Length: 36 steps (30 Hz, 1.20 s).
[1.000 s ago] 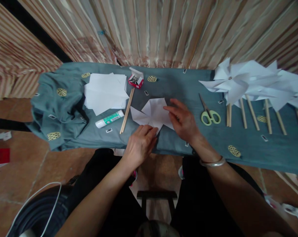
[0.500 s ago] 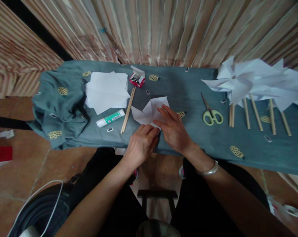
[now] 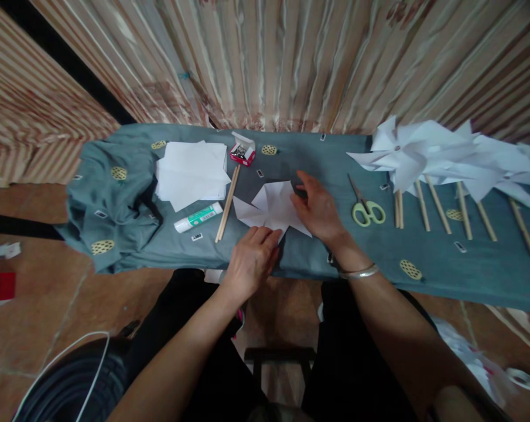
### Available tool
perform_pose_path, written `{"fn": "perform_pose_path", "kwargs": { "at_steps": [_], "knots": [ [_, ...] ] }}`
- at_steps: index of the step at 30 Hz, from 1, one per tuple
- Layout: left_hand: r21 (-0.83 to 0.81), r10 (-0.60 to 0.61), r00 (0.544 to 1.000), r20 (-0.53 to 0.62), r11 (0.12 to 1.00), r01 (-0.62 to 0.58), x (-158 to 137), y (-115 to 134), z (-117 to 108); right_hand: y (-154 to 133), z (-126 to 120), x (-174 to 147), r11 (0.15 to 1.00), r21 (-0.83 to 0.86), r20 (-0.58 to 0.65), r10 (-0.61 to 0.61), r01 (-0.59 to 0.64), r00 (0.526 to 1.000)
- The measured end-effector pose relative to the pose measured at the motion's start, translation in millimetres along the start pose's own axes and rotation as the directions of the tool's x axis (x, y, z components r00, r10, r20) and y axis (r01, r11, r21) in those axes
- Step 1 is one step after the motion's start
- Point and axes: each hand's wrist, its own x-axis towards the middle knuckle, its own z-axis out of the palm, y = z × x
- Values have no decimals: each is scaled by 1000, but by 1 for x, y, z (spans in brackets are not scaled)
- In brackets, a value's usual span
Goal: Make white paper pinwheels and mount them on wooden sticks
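A white paper pinwheel (image 3: 271,205) with cut, partly folded blades lies on the cloth in front of me. My left hand (image 3: 252,261) is closed at its near edge, fingers curled and pinching the paper; the fingertips are partly hidden. At the pinwheel's right side is my right hand (image 3: 318,208), thumb and fingers apart, touching or very near a blade. Left of the paper, thin wooden sticks (image 3: 228,205) lie side by side. A glue stick (image 3: 198,217) rests beside them, and a small red-and-white box (image 3: 242,150) of shiny metal pieces stands open behind.
A stack of white paper sheets (image 3: 192,173) lies at the left. Green-handled scissors (image 3: 366,212) lie to the right, before a heap of paper pinwheels (image 3: 436,149) on sticks. A green patterned cloth (image 3: 356,258) covers the table; a striped curtain (image 3: 282,70) hangs behind.
My right hand has drawn back from the pinwheel's middle to its right side, and its fingers have spread. More of the paper shows, with a lower right blade uncovered. My left hand stays at the near edge.
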Motion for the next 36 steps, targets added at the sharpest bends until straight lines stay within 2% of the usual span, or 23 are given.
{"fn": "perform_pose_path", "kwargs": {
  "at_steps": [4, 9, 14, 18, 21, 23, 26, 29, 32, 36],
  "knots": [
    [13, 5, 1000, 10, 1000, -5, 1, 2, -3, -10, -1, 2, 995, -2, -19, 96, -96, 995],
    [21, -13, 1000, 14, 1000, 13, -1, 1, -5, -8, -12, 1, 981, 33, 11, 192, -192, 981],
    [20, -14, 1000, 22, 1000, 13, -1, -1, -4, 0, -15, -2, 990, 15, 2, 138, -138, 990],
    [34, -14, 1000, 18, 999, 13, -1, 0, -3, -8, -11, -6, 989, -135, 38, 65, -59, 997],
    [30, -11, 1000, 17, 999, 10, -1, 1, -3, -20, -11, -8, 967, -248, 81, 76, -54, 994],
    [32, -15, 1000, 22, 999, 14, -1, 1, -4, -25, -11, -8, 962, -265, 95, 99, -71, 991],
    [42, -15, 1000, 22, 999, 14, -1, 0, -4, -27, -11, -6, 976, -190, 107, 128, -106, 986],
    [50, -13, 1000, 15, 999, 12, -1, 0, -4, -23, -10, -3, 979, -57, 78, 201, -197, 976],
    [46, -11, 1000, 5, 999, 11, -1, -2, -6, -17, -10, -1, 956, 81, 48, 278, -281, 959],
    [34, -10, 1000, -21, 999, 11, -2, -5, -9, -8, -13, -6, 911, 247, 80, 322, -332, 943]
  ]
}}
